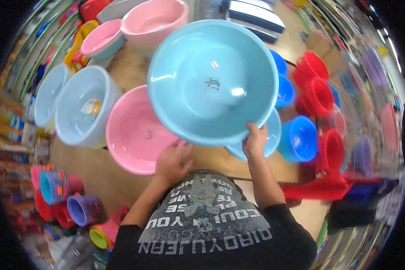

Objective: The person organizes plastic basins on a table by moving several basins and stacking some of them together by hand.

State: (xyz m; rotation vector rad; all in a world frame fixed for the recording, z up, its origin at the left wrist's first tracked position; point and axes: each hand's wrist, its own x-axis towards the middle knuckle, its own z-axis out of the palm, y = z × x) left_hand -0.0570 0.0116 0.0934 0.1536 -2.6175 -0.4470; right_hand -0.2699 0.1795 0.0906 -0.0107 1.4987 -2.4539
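Observation:
My right hand [255, 140] grips the lower right rim of a large turquoise plastic basin [209, 114]. The basin is held tilted, its inside facing me, with a small sticker and printed writing on its bottom. Over the lower right rim of a pink plastic basin [135, 135], my left hand [172, 162] has its fingers apart; contact with that rim is unclear. The turquoise basin hides part of the pink one. Behind my right hand shows a smaller light blue basin [273, 133], also partly covered.
Pale blue tubs [87, 87] stand left, pink tubs [155, 23] at the back. On the right are blue basins [300, 138] and red baskets [319, 98] on the wooden table [216, 160]. Stacked purple buckets [79, 209] sit low left. Stocked shelves line both sides.

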